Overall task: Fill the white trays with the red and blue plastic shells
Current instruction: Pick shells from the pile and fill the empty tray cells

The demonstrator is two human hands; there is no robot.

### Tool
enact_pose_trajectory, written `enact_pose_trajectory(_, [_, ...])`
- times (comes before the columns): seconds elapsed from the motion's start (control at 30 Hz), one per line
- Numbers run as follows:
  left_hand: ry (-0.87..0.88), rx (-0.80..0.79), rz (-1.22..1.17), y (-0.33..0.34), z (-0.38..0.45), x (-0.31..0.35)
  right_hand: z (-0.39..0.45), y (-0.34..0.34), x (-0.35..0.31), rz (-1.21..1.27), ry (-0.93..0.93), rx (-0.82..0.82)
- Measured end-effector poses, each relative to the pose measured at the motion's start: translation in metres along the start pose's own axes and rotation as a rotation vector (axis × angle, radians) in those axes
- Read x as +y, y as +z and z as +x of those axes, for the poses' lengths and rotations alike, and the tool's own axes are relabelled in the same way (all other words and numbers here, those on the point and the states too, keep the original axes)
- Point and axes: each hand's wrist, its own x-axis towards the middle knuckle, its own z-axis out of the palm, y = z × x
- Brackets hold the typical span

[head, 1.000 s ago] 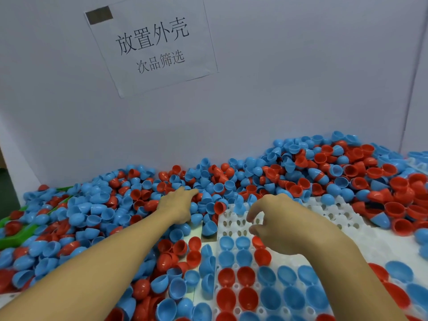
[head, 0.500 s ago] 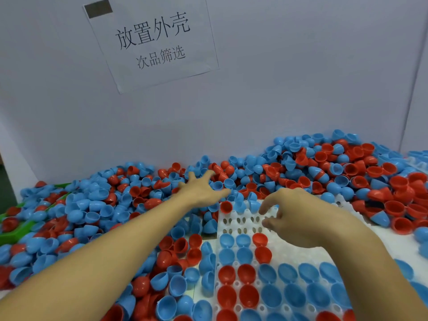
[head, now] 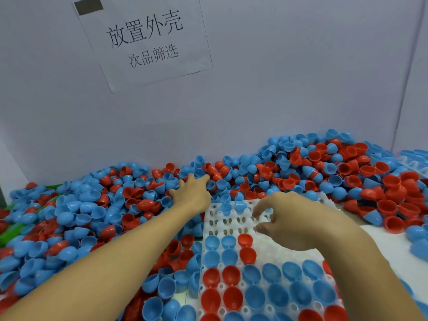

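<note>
Most of the near rows of the white tray [head: 287,253] already hold shells, red ones on the left of each row and blue ones to the right, all sitting open side up. Two rows further back are part filled: each has two blue shells and one red [head: 245,240] at the left end, with bare pockets beside them under the right hand. Beyond those, the far rows stand bare apart from a couple of loose blue shells lying at the far edge. So I judge the tray a little over half done, with the far third and some right-side pockets left. The left hand [head: 193,192] lies flat on the heap [head: 324,172] of mixed red and blue shells behind the tray, fingers spread and straight, gripping nothing that shows. The right hand [head: 284,218] hovers over the bare rows with fingers loosely curled and thumb apart from them; I see no shell in it. A second tray edge [head: 414,163] shows at the far right, its fill unclear. Plenty of loose shells remain on all sides.
</note>
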Motion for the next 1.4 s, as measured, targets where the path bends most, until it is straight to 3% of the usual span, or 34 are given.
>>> enact_pose_trajectory(0.1, [0.087,0.225,0.143,0.001,-0.001,0.002,0.000,-0.001,0.001,0.000,-0.001,-0.001])
enact_pose_trajectory(0.17, [0.279,0.300,0.108,0.001,-0.001,0.010,0.001,-0.001,0.001,-0.003,-0.001,-0.003])
enact_pose_trajectory(0.23, [0.420,0.101,0.031,0.002,-0.003,0.025,0.002,-0.002,0.002,-0.005,-0.002,-0.009])
enact_pose_trajectory(0.3, [0.414,-0.167,-0.014,0.006,-0.004,0.041,0.001,-0.004,0.006,-0.008,-0.004,-0.011])
enact_pose_trajectory(0.37, [0.415,-0.268,-0.085,0.009,-0.001,0.048,-0.001,-0.008,0.013,-0.007,0.008,-0.008])
enact_pose_trajectory(0.47, [0.456,-0.245,-0.224,0.007,0.002,0.041,-0.005,-0.018,0.028,-0.007,0.050,0.019])
enact_pose_trajectory(0.7, [0.411,0.021,-0.423,0.006,0.005,0.044,-0.010,-0.030,0.047,0.014,0.097,0.068])
enact_pose_trajectory(0.8, [0.401,-0.053,-0.429,0.003,0.002,0.072,-0.007,-0.027,0.043,0.020,0.074,0.057])
enact_pose_trajectory(0.97, [0.426,-0.249,-0.240,0.012,-0.010,0.120,-0.006,-0.024,0.036,0.023,0.047,0.038])
enact_pose_trajectory(1.2, [0.558,-0.205,-0.202,0.010,-0.016,0.120,-0.005,-0.023,0.035,0.023,0.023,0.031])
enact_pose_trajectory(1.3, [0.636,-0.152,-0.348,0.010,-0.016,0.119,-0.003,-0.021,0.036,0.032,0.018,0.035])
enact_pose_trajectory(1.4, [0.591,-0.068,-0.493,0.015,-0.013,0.117,-0.002,-0.021,0.035,0.018,0.010,0.035])
